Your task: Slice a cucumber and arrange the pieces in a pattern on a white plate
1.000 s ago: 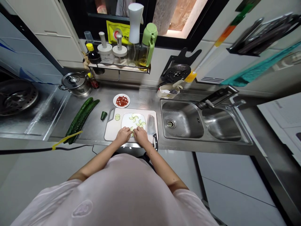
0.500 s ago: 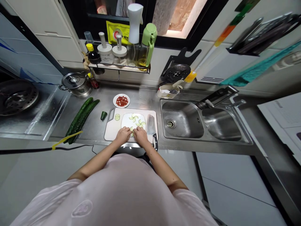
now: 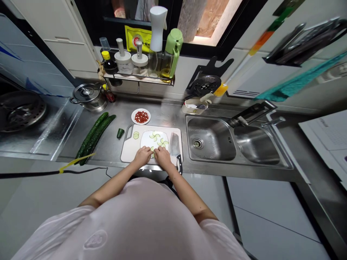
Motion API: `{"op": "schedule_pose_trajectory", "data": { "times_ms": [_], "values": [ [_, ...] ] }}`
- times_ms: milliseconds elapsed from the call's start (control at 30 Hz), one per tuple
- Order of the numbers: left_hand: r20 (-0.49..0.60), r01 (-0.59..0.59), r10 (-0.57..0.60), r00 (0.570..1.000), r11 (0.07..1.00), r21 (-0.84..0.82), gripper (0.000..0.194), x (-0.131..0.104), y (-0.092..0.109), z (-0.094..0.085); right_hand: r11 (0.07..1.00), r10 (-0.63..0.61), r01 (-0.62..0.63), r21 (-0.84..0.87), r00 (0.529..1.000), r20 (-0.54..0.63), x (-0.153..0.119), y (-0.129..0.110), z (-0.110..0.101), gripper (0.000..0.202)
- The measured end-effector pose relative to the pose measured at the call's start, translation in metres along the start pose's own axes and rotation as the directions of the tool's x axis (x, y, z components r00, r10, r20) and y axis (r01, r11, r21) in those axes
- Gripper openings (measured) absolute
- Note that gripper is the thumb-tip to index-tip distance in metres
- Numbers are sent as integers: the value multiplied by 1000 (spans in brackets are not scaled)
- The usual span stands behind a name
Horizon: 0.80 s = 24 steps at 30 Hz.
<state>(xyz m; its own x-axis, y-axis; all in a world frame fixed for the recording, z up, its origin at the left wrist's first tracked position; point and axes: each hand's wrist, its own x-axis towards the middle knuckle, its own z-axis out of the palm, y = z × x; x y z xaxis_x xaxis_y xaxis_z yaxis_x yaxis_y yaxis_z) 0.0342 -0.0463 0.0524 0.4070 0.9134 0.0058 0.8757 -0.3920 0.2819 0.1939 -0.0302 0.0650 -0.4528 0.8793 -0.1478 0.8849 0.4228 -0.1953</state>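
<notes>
My left hand (image 3: 143, 156) and my right hand (image 3: 162, 156) meet over the near side of a white square plate (image 3: 146, 138). Their fingers pinch together on cucumber slices (image 3: 152, 149), partly hidden by the fingertips. Farther back on the plate, thin cucumber slices (image 3: 162, 142) lie in curved, flower-like rings. The plate rests on a pale cutting board (image 3: 128, 153). A couple of loose round slices (image 3: 136, 135) are at the board's left. On its right lies a cleaver (image 3: 175, 144) with a black handle toward me.
Left of the board are a cucumber end (image 3: 120, 133) and two whole cucumbers (image 3: 94, 137). A small plate of chopped red pieces (image 3: 141, 116) stands behind it. The double sink (image 3: 211, 137) is to the right, a lidded pot (image 3: 89, 96) at back left.
The whole view has shifted slightly. Both hands stay at the near side of the plate with almost no visible movement, still pinching at the slices.
</notes>
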Motion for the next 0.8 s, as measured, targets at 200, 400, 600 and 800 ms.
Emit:
{"op": "schedule_pose_trajectory", "data": {
  "times_ms": [200, 400, 600, 800],
  "values": [
    [9, 18, -18, 1000, 1000, -16, 23, 0, 0, -1, 1000, -1, 0, 12, 1000, 19, 1, 0, -1, 23],
    [26, 26, -26, 999, 999, -20, 22, 2, -1, -3, 1000, -1, 0, 10, 1000, 17, 2, 1, -1, 22],
    [-9, 53, -54, 999, 996, -78, 27, 4, -1, -1, 1000, -1, 1, 21, 999, 39, 3, 1, -3, 23],
    [-123, 292, -310, 943, 946, -142, 30, 13, -21, -10, 1000, -6, 6, 4, 999, 52, 6, 2, -4, 22]
  ]
}}
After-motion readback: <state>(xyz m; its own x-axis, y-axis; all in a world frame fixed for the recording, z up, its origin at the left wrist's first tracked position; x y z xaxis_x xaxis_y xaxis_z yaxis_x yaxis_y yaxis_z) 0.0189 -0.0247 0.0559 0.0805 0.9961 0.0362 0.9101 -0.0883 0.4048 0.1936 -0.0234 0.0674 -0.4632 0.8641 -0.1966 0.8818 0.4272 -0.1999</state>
